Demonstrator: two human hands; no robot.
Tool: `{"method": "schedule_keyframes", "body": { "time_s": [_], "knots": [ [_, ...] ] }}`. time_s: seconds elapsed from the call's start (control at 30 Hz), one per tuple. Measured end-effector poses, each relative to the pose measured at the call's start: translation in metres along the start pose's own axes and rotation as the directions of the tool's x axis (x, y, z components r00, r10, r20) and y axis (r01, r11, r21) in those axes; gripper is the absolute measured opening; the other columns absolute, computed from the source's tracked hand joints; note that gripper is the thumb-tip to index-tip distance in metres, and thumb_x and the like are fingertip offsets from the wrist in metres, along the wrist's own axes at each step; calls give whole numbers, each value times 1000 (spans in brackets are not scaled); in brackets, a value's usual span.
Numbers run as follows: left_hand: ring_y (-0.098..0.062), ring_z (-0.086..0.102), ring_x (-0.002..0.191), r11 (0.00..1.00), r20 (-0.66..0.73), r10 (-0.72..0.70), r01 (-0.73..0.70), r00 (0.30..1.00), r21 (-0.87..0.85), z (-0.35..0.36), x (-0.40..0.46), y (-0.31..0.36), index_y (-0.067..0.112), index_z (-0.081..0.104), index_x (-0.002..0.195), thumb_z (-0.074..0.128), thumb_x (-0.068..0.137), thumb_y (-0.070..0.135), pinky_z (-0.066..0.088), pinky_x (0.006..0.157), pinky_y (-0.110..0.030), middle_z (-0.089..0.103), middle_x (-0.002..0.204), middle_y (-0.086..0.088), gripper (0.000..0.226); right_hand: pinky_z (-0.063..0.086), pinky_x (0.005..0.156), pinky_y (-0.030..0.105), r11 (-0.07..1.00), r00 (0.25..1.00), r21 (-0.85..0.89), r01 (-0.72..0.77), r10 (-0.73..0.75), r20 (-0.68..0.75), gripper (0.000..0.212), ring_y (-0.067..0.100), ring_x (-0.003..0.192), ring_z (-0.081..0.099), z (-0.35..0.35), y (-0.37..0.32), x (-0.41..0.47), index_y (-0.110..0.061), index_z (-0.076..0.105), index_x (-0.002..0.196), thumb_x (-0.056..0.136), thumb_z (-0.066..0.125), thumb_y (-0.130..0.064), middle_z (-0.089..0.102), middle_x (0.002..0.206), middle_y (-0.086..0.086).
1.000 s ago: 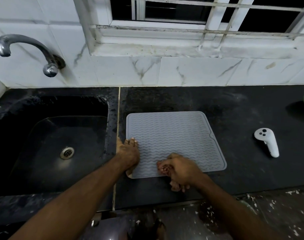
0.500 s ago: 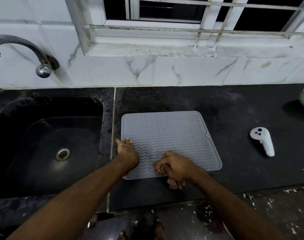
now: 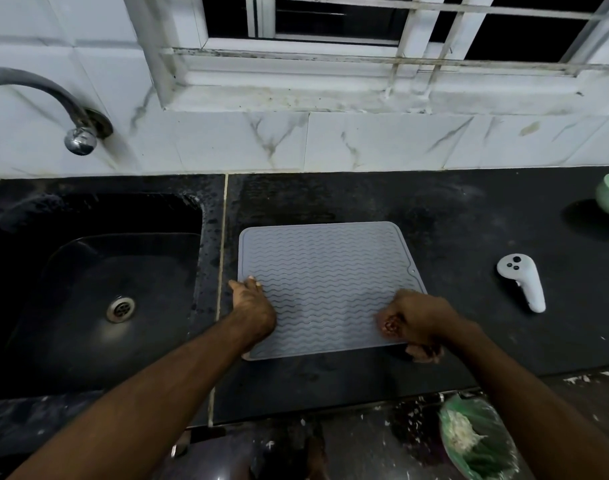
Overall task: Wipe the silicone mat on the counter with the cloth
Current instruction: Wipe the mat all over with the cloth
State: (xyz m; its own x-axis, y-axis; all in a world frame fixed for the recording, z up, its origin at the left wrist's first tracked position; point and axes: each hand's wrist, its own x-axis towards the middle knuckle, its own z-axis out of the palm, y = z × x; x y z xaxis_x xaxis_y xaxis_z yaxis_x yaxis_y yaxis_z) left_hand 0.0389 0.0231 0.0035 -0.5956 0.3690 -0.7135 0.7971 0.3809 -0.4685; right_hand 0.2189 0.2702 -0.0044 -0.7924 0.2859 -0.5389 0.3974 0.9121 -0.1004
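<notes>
Two hands on the job here, and your grip is what I'd watch. Your left hand [image 3: 252,308] lies flat with its fingers straight, pressing the near-left edge of the silicone mat [image 3: 327,271] to pin it to the black counter [image 3: 452,220] — fingertips just over the mat's rim, thumb side toward the sink [image 3: 98,282]. Your right hand [image 3: 419,322] is clenched around the cloth [image 3: 422,351], which is balled up so tight that only a reddish bit peeks out by the knuckles and a pale scrap hangs below the fist, at the mat's near-right corner. My guess is you're mid-stroke along the near edge, with the whole far stretch beyond your fingertips not obviously done yet. What could go wrong: the fist sits right on the corner, so a push outward could run the cloth off the mat and drag counter grit back on, or catch the rim and fold it up. With the cloth bunched like that you're wiping with a small patch, so the wavy grooves may get skipped. Also, you're only anchoring one side — a hard pull toward your right fingers could skate the mat toward the white controller [image 3: 523,280].
</notes>
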Motion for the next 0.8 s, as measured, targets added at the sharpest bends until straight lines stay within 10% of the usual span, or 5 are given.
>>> {"method": "schedule_keyframes", "body": {
  "time_s": [0.3, 0.7, 0.8],
  "knots": [
    [-44, -2, 152, 997, 38, -38, 35, 999, 66, -8, 2, 13, 3, -2, 158, 61, 96, 38, 17, 118, -63, -5, 165, -25, 96, 50, 88, 40, 955, 957, 62, 289, -288, -19, 37, 22, 107, 56, 26, -105, 18, -44, 64, 119, 84, 59, -31, 54, 116, -2],
    [-47, 2, 151, 977, 108, -92, 68, 990, 201, -17, 6, 30, 5, -2, 159, 65, 92, 46, 18, 119, -60, -2, 164, -26, 103, 54, 92, 38, 969, 979, 139, -203, 201, 24, 46, 18, 109, 64, 16, 40, -20, -50, 65, 113, 74, 54, -28, 65, 118, -10],
    [-36, 5, 152, 958, 9, -85, 80, 996, 275, -11, 7, 30, 3, -4, 157, 61, 97, 32, 15, 117, -31, 0, 166, -21, 93, 51, 90, 33, 968, 972, 89, -236, 233, 37, 51, 21, 110, 63, 5, 60, -30, -52, 63, 121, 82, 52, -22, 64, 121, -4]
  ]
}}
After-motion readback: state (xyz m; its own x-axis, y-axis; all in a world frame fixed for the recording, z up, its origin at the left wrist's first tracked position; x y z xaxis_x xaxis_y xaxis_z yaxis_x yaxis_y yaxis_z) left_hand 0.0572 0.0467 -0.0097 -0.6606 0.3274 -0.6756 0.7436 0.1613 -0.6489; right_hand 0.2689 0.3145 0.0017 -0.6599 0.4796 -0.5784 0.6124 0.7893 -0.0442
